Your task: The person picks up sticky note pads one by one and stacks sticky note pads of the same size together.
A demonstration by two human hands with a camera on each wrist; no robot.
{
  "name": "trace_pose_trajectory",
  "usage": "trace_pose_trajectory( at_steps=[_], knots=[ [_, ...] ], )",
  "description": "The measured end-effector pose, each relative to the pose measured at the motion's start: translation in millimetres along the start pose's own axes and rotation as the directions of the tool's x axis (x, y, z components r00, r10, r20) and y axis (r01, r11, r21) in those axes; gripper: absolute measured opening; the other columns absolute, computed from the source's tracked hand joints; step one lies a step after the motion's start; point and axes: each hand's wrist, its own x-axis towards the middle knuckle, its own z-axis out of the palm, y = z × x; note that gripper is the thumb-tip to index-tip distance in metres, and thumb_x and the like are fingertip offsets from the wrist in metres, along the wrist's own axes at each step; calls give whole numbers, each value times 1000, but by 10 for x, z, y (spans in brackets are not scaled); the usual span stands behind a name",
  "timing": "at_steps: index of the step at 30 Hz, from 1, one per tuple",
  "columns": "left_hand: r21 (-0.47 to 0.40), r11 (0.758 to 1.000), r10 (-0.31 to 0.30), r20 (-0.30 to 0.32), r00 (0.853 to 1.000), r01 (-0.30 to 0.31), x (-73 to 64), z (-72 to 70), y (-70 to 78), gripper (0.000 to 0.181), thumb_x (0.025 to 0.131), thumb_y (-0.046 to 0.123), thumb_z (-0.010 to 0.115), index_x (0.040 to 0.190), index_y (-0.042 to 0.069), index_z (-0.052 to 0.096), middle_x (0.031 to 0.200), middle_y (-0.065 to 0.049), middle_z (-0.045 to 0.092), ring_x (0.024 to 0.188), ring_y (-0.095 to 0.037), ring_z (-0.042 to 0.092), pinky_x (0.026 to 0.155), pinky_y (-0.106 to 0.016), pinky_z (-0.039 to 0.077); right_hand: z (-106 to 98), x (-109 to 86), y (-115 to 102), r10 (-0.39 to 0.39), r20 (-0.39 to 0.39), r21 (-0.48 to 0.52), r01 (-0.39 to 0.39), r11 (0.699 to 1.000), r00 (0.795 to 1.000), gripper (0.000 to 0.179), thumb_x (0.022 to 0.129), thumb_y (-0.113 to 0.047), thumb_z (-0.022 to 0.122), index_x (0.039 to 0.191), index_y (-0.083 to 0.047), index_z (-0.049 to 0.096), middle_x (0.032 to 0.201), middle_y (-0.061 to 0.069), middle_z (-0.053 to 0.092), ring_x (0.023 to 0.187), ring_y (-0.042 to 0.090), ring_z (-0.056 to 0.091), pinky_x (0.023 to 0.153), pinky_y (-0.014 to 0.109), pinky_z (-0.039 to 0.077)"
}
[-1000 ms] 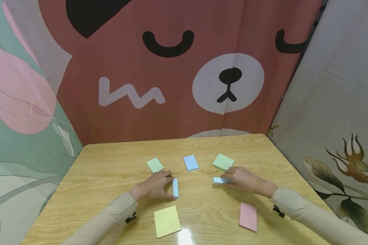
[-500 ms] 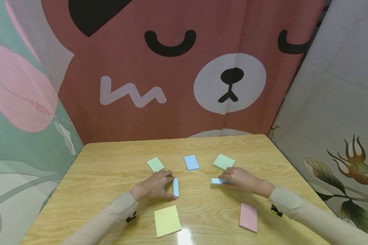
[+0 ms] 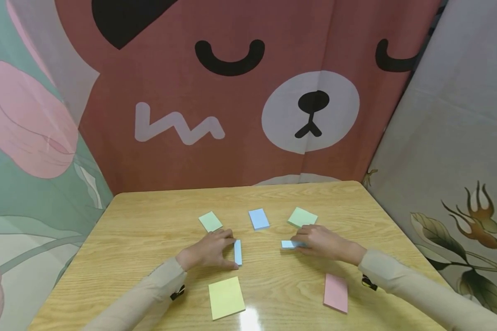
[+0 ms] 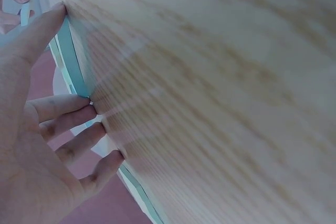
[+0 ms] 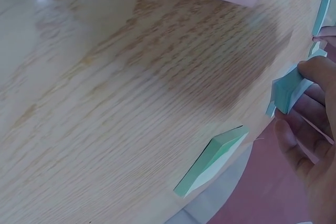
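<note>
My left hand (image 3: 209,250) spans a narrow light blue sticky note pad (image 3: 238,252), thumb at its near end and fingertips at its far end. In the left wrist view this pad (image 4: 71,59) lies along the tabletop between thumb and index finger. Across from it, my right hand (image 3: 325,242) pinches a second light blue sticky note pad (image 3: 287,244) by its right part, the left end sticking out. The right wrist view has thumb and fingers on opposite sides of that pad (image 5: 287,90), close over the wood. A gap of bare table separates the two pads.
Along the back lie a small green pad (image 3: 210,221), a blue pad (image 3: 258,219) and a larger green pad (image 3: 302,217) right behind my right hand. Nearer me are a yellow pad (image 3: 226,298) and a pink pad (image 3: 335,293). Printed curtains (image 3: 232,161) hang behind the table.
My right hand has slid a little to the left with its light blue sticky note pad, narrowing the gap. My left hand and its pad have stayed in place.
</note>
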Motion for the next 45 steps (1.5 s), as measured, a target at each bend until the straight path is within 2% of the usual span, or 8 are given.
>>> trace_pose_trajectory(
  at_steps=[5,12,16,26,36,41,45],
  knots=[
    [4,1000,-3,5,1000,3,9,11,-3,81,82,62,70,134,2,60,118,-2,51,105,-19,47,87,-43,47,23,27,-9,-22,-14,-3,22,1000,1000,26,82,-17,81,106,-8,73,95,-1,69,84,13,63,69,29,54],
    [-2,1000,-8,3,1000,8,1,6,-16,80,83,62,71,134,1,60,122,-5,52,118,-29,49,97,-51,44,25,72,-18,-29,-25,-6,29,1000,999,26,83,-18,81,106,-10,73,96,-2,69,82,12,61,68,28,53],
    [0,1000,-21,15,1000,21,1,9,-18,81,83,62,70,135,2,59,123,-4,52,120,-28,49,98,-50,44,34,80,-20,-25,-15,-4,25,1000,1000,25,84,-18,80,107,-10,73,96,-2,69,83,12,61,68,28,53],
    [-4,1000,-6,6,1000,6,1,24,-8,80,82,59,72,134,0,60,117,-2,50,106,-19,47,87,-44,46,41,92,-37,-14,9,-4,14,1000,1000,25,86,-20,79,108,-10,73,99,-2,69,87,13,61,72,28,54],
    [3,1000,-19,8,1000,19,5,41,-13,82,82,62,71,135,1,60,117,-1,50,105,-18,46,86,-41,47,59,152,-44,-57,-19,-28,56,998,998,24,85,-18,79,108,-11,73,97,-3,69,86,13,60,73,27,53],
    [1,1000,-30,12,999,30,6,41,-13,82,82,63,70,136,2,59,125,-5,51,119,-27,49,99,-51,43,72,191,-47,-79,-14,-36,79,996,997,25,85,-17,79,109,-11,73,98,-3,69,88,13,60,76,28,53],
    [2,999,-33,12,999,33,11,41,-17,82,82,63,70,136,3,59,130,-7,51,126,-31,47,105,-56,38,97,225,-44,-107,-14,-47,107,993,994,26,85,-16,79,109,-11,72,99,-3,68,90,13,60,83,32,53]
  ],
)
